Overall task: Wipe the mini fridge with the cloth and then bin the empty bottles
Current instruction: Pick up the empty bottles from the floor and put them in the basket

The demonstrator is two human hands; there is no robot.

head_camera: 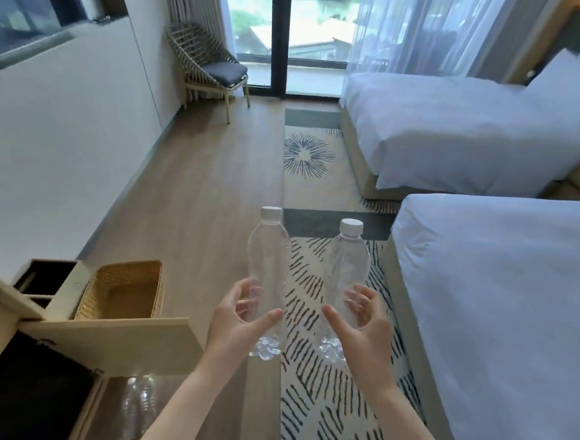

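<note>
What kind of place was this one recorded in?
Most likely a hotel twin room: the near bed and the far bed are made up alike in white, and a woven chair stands by the glass door.

The left bottle (pixel 267 269) and the right bottle (pixel 347 268) are clear and without colour, and their caps (pixel 271 213) are white. The rug (pixel 317 393) is cream with rows of short dark blue-grey dashes, a dark starburst figure (pixel 307 154) and plain grey-green bands, while the floor (pixel 197 196) is light brown with wood grain. The near bed (pixel 499 303) and the far bed (pixel 442 127) are plain white, the basket (pixel 122 290) is woven golden yellow, the chair (pixel 197 52) is a beige lattice with a dark grey cushion (pixel 223 72), and the wall (pixel 64 135) is plain white.
</note>
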